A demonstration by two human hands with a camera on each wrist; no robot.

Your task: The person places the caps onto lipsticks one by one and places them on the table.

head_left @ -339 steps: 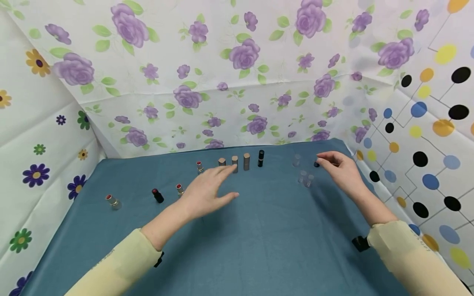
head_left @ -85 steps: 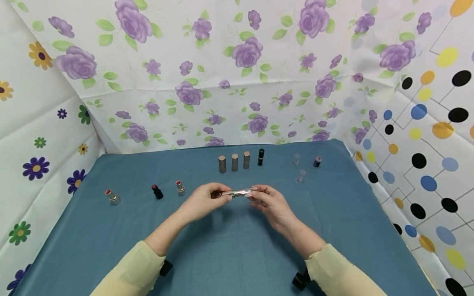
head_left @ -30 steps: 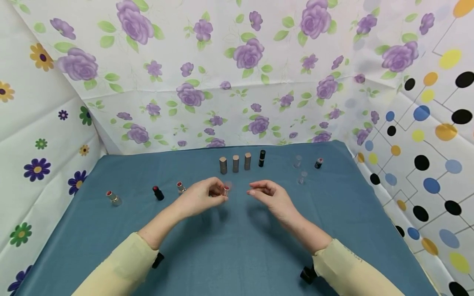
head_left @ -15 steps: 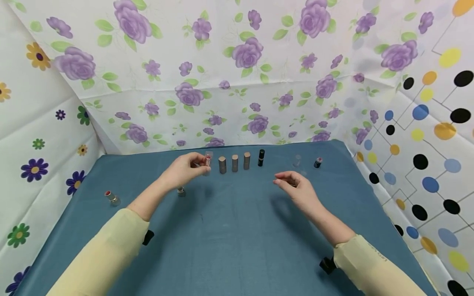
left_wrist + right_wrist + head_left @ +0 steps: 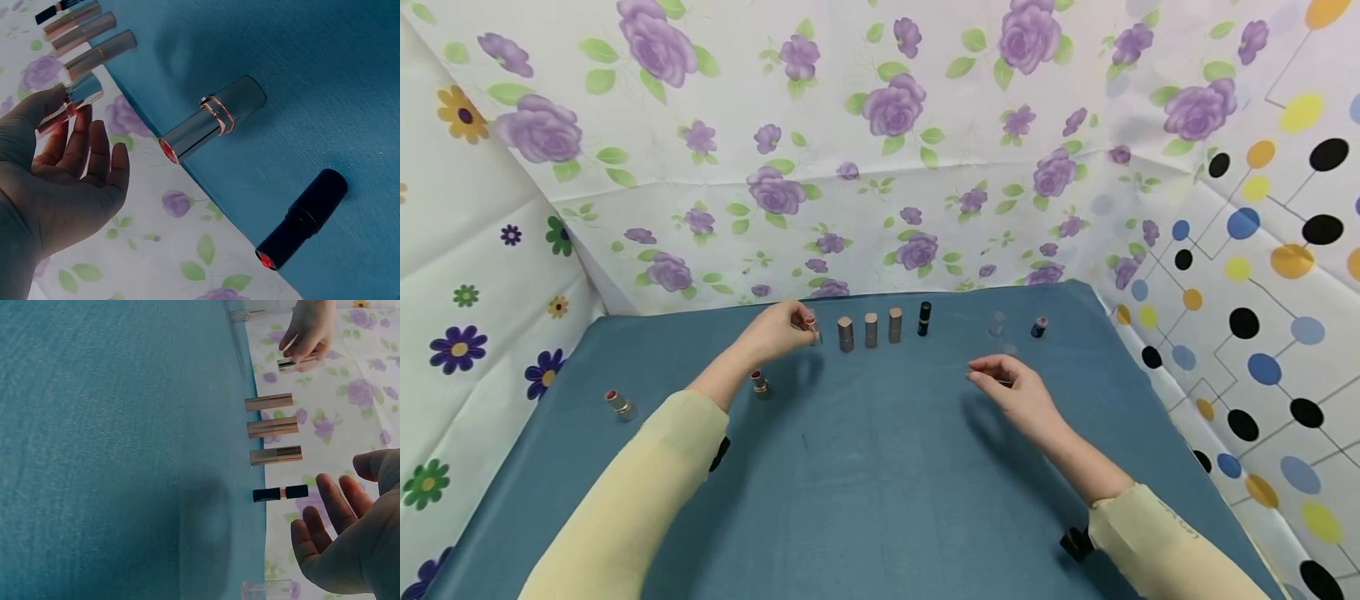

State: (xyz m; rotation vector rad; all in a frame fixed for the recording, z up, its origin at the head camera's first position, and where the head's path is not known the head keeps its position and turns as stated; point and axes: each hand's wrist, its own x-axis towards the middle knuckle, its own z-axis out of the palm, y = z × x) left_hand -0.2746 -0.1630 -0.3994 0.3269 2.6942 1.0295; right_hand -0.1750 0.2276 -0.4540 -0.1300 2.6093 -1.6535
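Observation:
My left hand (image 5: 770,335) pinches a lipstick (image 5: 813,328) with a clear cap on, just left of the row of closed lipsticks at the back. In the left wrist view, thumb and fingertips grip this lipstick (image 5: 84,94); whether its base touches the cloth I cannot tell. Nearest that hand is an uncapped silver lipstick (image 5: 212,119) with a red tip, and further off a black uncapped lipstick (image 5: 303,219), which the left arm hides in the head view. Over the cloth at right, my right hand (image 5: 1021,398) hovers with loosely bent fingers, holding nothing.
Three brownish closed lipsticks (image 5: 871,331) and a black one (image 5: 923,319) stand in a row at the back. Right of them are a clear cap (image 5: 997,323), a second cap (image 5: 1011,350) partly behind the hand, and a short black lipstick (image 5: 1038,327). Another uncapped lipstick (image 5: 621,406) stands far left.
Earlier both hands brought a lipstick and a clear cap together at the middle. The right hand let go and drew back right; the left carried the capped lipstick to the row's left end.

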